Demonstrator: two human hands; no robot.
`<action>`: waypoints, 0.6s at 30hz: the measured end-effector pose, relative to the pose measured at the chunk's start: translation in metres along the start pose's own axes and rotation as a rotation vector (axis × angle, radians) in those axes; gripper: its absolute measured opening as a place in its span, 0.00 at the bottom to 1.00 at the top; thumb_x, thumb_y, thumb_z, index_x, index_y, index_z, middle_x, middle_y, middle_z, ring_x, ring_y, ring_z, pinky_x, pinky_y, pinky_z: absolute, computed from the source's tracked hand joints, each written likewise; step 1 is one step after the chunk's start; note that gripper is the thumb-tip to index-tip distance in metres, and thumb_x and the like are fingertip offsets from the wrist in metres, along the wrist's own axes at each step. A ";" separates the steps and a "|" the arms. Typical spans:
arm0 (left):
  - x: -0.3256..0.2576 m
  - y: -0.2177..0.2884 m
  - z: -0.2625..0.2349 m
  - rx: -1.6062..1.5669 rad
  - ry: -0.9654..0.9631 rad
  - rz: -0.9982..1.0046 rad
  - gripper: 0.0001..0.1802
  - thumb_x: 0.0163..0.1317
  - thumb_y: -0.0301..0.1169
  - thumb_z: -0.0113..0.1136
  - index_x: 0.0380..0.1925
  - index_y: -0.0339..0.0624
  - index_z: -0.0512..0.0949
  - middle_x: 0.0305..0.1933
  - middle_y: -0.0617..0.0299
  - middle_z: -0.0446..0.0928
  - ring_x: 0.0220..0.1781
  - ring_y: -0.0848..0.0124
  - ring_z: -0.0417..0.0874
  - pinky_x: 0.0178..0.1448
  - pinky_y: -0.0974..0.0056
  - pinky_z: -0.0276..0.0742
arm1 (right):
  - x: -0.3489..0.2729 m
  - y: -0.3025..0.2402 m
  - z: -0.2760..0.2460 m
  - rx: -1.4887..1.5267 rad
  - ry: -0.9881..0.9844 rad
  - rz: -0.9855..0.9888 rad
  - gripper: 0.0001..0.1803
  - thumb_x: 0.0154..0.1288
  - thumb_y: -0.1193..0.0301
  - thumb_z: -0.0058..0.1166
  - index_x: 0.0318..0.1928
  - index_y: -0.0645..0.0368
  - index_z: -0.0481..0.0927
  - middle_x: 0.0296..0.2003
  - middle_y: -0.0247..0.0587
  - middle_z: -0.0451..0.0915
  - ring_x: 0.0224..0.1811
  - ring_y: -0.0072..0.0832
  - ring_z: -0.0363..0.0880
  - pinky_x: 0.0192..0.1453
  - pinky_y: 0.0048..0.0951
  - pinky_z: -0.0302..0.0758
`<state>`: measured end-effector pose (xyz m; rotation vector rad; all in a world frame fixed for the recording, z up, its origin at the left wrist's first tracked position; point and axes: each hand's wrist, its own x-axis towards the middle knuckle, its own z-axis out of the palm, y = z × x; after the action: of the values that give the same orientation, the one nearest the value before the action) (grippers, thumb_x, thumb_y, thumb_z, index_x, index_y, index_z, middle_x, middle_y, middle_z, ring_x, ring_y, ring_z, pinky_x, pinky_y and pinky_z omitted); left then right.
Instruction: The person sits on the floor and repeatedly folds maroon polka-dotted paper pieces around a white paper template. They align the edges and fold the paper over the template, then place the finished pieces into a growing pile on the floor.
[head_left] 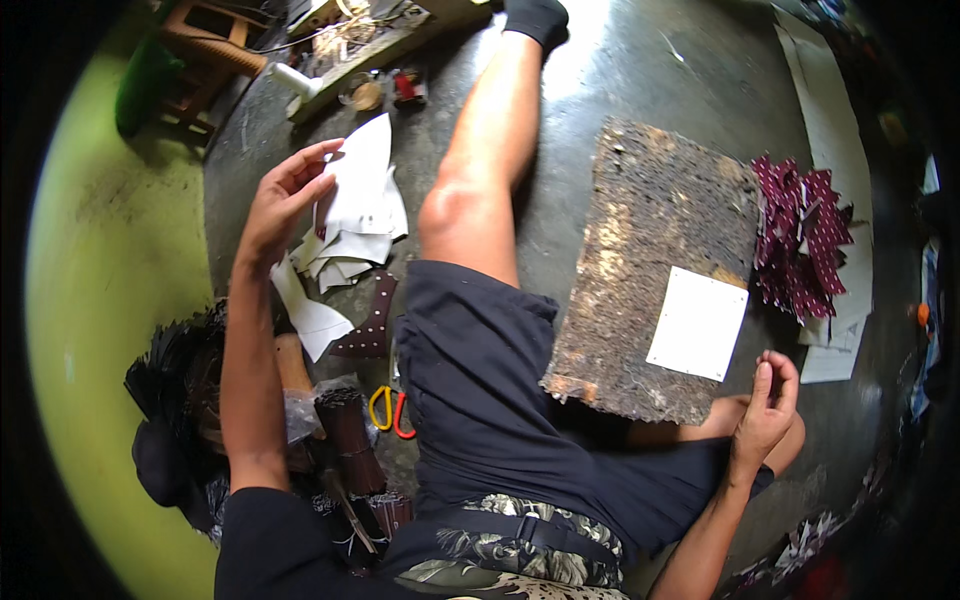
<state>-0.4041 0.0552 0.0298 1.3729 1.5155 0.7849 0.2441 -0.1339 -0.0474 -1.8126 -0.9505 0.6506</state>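
Observation:
My left hand (283,203) pinches the edge of a curved white sheet piece (362,180) between thumb and fingers. Below it lies a loose pile of similar white cut pieces (355,245), and a dark maroon dotted piece (370,325) pokes out nearby. My right hand (766,412) is held beside my bent knee with fingers curled to the thumb; whatever they may hold is too small to make out. Near it, a square white card (699,322) rests on a rough, worn brown board (650,230), with small dark marks near its corners.
Maroon dotted cloth pieces (800,240) lie right of the board, partly over long white sheets (835,130). Scissors with yellow and red handles (391,412) lie by my left thigh, near dark bundles (350,440). Small containers (365,95) and a wooden frame stand farther off.

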 end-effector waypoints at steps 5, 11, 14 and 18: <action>-0.052 0.117 0.153 0.026 -0.529 0.264 0.36 0.76 0.23 0.75 0.83 0.47 0.79 0.56 0.62 0.91 0.55 0.75 0.90 0.60 0.64 0.88 | -0.012 -0.087 0.012 0.479 -0.390 0.051 0.27 0.89 0.69 0.66 0.78 0.67 0.75 0.62 0.47 0.88 0.55 0.25 0.88 0.56 0.26 0.86; -0.058 0.151 0.298 0.270 -0.648 0.321 0.35 0.76 0.26 0.73 0.82 0.45 0.75 0.49 0.47 0.92 0.49 0.43 0.92 0.57 0.47 0.85 | 0.000 -0.102 0.012 0.445 -0.510 0.419 0.20 0.84 0.75 0.71 0.69 0.67 0.85 0.53 0.40 0.88 0.38 0.13 0.85 0.38 0.15 0.79; -0.059 0.152 0.317 0.485 -0.618 0.380 0.34 0.76 0.27 0.73 0.80 0.41 0.75 0.45 0.47 0.90 0.49 0.46 0.92 0.59 0.48 0.82 | 0.004 -0.087 0.011 0.334 -0.456 0.379 0.14 0.83 0.75 0.72 0.62 0.67 0.90 0.49 0.35 0.87 0.38 0.11 0.81 0.41 0.17 0.77; -0.064 0.149 0.349 0.766 -0.285 0.781 0.32 0.71 0.32 0.78 0.73 0.39 0.82 0.55 0.52 0.87 0.58 0.52 0.85 0.63 0.50 0.78 | 0.008 -0.071 0.025 0.257 -0.386 0.155 0.09 0.81 0.76 0.73 0.56 0.67 0.94 0.46 0.31 0.87 0.40 0.12 0.80 0.46 0.20 0.77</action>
<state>-0.0276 -0.0220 0.0462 2.6078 1.0541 0.4018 0.2067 -0.0977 0.0069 -1.5693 -0.9297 1.1958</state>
